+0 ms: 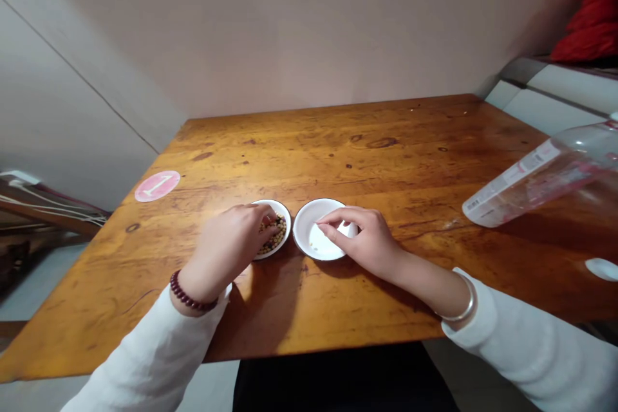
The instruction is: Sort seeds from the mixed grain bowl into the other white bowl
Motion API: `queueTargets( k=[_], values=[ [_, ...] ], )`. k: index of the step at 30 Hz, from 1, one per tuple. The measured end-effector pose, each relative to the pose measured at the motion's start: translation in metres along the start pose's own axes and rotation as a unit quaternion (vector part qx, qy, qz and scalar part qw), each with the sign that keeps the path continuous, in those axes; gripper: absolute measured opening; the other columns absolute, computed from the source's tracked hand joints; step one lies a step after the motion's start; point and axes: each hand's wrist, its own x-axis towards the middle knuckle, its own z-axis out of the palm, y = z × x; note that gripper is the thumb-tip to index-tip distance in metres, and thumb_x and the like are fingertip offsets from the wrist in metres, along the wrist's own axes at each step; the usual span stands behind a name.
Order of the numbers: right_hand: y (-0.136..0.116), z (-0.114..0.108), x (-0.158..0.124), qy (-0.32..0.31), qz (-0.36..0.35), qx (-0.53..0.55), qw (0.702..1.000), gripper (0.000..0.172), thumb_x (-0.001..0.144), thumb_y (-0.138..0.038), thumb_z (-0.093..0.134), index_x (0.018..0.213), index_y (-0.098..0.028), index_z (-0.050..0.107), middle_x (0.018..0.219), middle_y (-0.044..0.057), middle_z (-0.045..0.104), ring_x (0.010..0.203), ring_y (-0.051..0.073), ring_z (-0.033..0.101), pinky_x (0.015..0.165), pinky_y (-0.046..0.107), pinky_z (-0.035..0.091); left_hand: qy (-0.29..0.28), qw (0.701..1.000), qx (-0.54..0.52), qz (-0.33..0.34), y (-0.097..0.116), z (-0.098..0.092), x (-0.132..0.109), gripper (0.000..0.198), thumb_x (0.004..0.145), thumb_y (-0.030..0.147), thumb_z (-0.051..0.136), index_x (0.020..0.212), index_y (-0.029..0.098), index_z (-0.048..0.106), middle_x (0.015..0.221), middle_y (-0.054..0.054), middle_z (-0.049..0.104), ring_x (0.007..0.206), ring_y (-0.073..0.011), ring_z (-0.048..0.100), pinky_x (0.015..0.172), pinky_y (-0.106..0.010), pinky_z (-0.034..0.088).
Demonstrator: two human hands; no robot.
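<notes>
My left hand [236, 232] reaches into the left white bowl [288, 232], its fingers bent down among small yellow and dark beans [276, 241]. Its fingertips are partly hidden, so what they grip is unclear. Above the right white bowl [298, 232] is my right hand [362, 232], thumb and index finger brought together in a pinch. Whatever lies between those tips is too small to make out. A few pale beans [313, 246] rest at the bottom of this right bowl. The two bowls stand side by side, close together.
Both bowls are on a wooden table [309, 161]. A clear plastic bottle [535, 174] lies at the right, with a white round lid [602, 269] nearer me. A pink sticker marked 1 [157, 186] is at the left. The wall [309, 32] rises behind the table.
</notes>
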Motion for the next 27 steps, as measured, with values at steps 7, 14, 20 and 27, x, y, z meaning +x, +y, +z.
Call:
queueTargets(
  k=[7, 14, 20, 27],
  values=[
    [-0.002, -0.001, 0.001, -0.003, 0.003, -0.01, 1.0, 0.006, 0.08, -0.021, 0.065, 0.079, -0.022, 0.071, 0.082, 0.0, 0.073, 0.077, 0.016, 0.067, 0.072, 0.027, 0.049, 0.019, 1.0, 0.002, 0.0, -0.004, 0.0, 0.0, 0.027, 0.089, 0.038, 0.046, 0.084, 0.022, 0.067, 0.08, -0.005, 0.069, 0.072, -0.0208, 0.063, 0.054, -0.027, 0.033],
    [-0.002, 0.001, 0.002, 0.011, -0.002, 0.001, 1.0, 0.006, 0.079, -0.022, 0.066, 0.078, -0.023, 0.072, 0.083, 0.001, 0.074, 0.078, 0.017, 0.068, 0.075, 0.028, 0.051, 0.089, 0.984, -0.137, 0.071, -0.001, 0.003, 0.003, 0.02, 0.088, 0.037, 0.052, 0.09, 0.025, 0.068, 0.086, -0.001, 0.071, 0.074, -0.0181, 0.063, 0.063, -0.026, 0.042],
    [-0.004, -0.001, 0.001, 0.004, -0.012, 0.003, 1.0, 0.006, 0.078, -0.023, 0.066, 0.076, -0.022, 0.072, 0.08, 0.001, 0.074, 0.073, 0.015, 0.067, 0.071, 0.026, 0.051, 0.149, 0.961, -0.151, 0.177, 0.013, 0.016, 0.004, 0.018, 0.088, 0.037, 0.057, 0.088, 0.024, 0.07, 0.083, -0.003, 0.071, 0.079, -0.018, 0.06, 0.071, -0.028, 0.044],
    [-0.005, -0.001, 0.0, -0.02, -0.026, -0.004, 0.999, 0.007, 0.079, -0.021, 0.065, 0.076, -0.022, 0.072, 0.077, 0.0, 0.072, 0.071, 0.013, 0.066, 0.069, 0.024, 0.049, 0.164, 0.954, -0.134, 0.212, 0.018, 0.022, 0.004, 0.022, 0.09, 0.038, 0.055, 0.088, 0.023, 0.071, 0.079, -0.003, 0.069, 0.074, -0.0174, 0.056, 0.069, -0.03, 0.043]
  ],
)
